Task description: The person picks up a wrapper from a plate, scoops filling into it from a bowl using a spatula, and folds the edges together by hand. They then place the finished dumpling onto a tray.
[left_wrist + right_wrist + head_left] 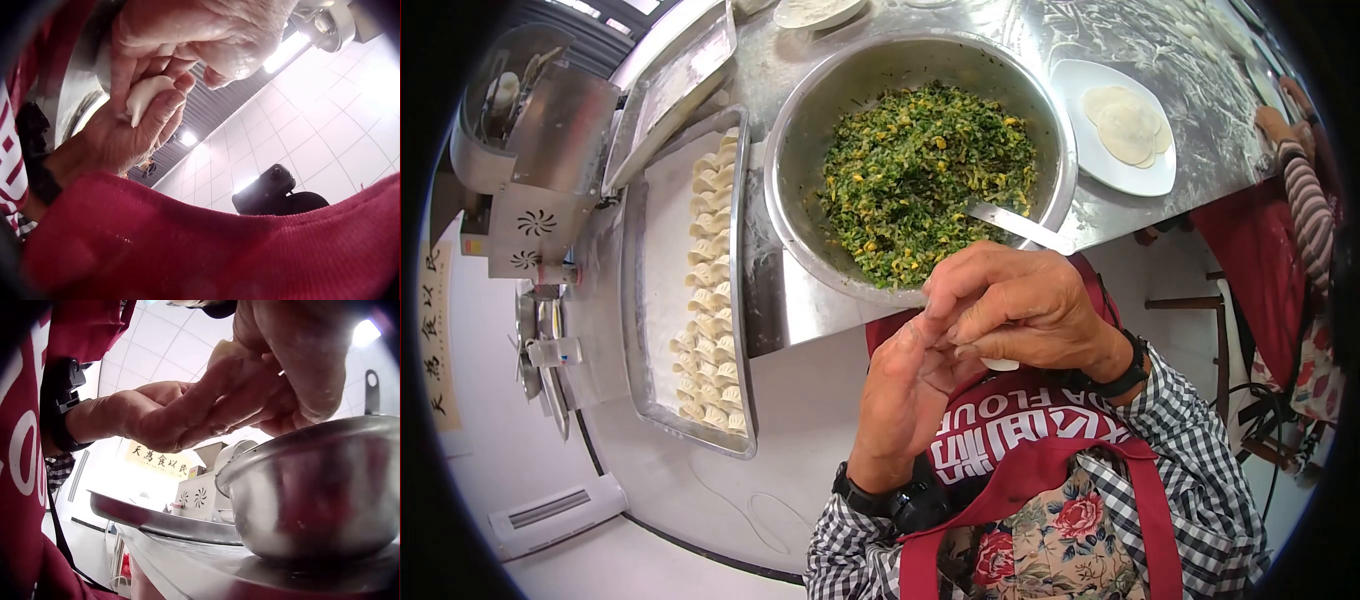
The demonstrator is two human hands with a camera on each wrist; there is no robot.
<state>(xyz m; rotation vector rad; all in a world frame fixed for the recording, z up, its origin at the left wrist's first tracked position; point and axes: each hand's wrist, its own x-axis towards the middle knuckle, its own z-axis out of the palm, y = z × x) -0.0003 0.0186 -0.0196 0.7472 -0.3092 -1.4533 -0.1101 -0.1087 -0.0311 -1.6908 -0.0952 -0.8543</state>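
Both hands come together in front of the apron, at the near rim of a steel bowl (788, 200). Between them is a dumpling (147, 97), a folded pale wrapper mostly hidden by fingers in the head view. My right hand (1035, 305) pinches its edge with thumb and fingers. My left hand (905, 385) holds it from the other side, fingers bent around it. Chopped green and yellow filling (930, 170) fills much of the bowl, and a flat metal spatula (1020, 228) leans out over the rim toward the right hand.
Left of the bowl, a metal tray (662, 290) carries rows of pleated dumplings (712, 290). A white plate (1090, 150) with round wrappers (1125, 122) lies to the right. Another tray (675, 95) and a machine (545, 180) stand at far left. Another person's striped sleeve (1305, 200) shows at right.
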